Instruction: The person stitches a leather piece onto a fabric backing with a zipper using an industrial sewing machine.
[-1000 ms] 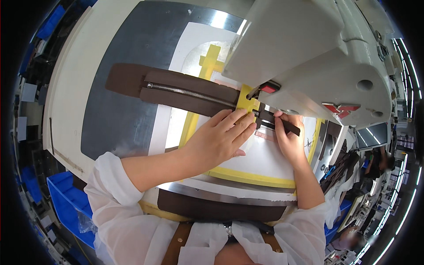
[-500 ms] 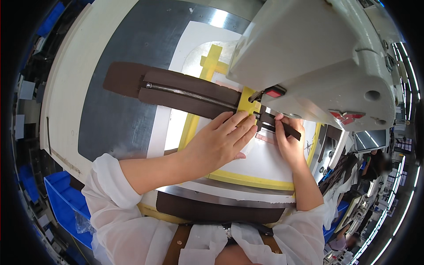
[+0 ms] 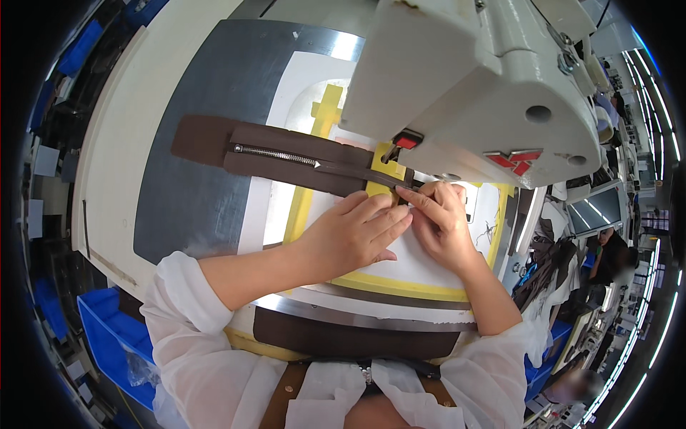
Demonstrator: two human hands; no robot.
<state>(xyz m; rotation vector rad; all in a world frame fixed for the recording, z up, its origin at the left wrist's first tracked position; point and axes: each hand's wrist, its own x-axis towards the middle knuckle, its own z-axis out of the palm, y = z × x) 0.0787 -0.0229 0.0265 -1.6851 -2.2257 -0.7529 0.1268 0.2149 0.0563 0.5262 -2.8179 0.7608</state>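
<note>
A dark brown leather piece (image 3: 300,184) with a metal-toothed zipper (image 3: 275,155) lies crosswise under the sewing machine head (image 3: 457,79). Over the zipper's right part runs a narrow dark brown strip (image 3: 350,170), its pointed end partway along the teeth. My right hand (image 3: 443,222) is closed at the strip's right end, index fingertip pressed on it and thumb hidden beneath. Fingers stretched out, my left hand (image 3: 357,232) rests at the near edge of the yellow-covered plate (image 3: 381,163) and the leather. Both hands' fingertips nearly meet. The needle area is partly hidden.
Yellow tape (image 3: 304,222) borders a white sheet on the worktable. A dark grey metal plate (image 3: 189,79) spans the left. One blue bin (image 3: 107,329) stands lower left. Dark pieces (image 3: 550,264) hang at right, with people beyond.
My right hand has moved left with the strip, which now lies over the zipper's right part. The left hand has stayed about in place. The view has shifted slightly.
</note>
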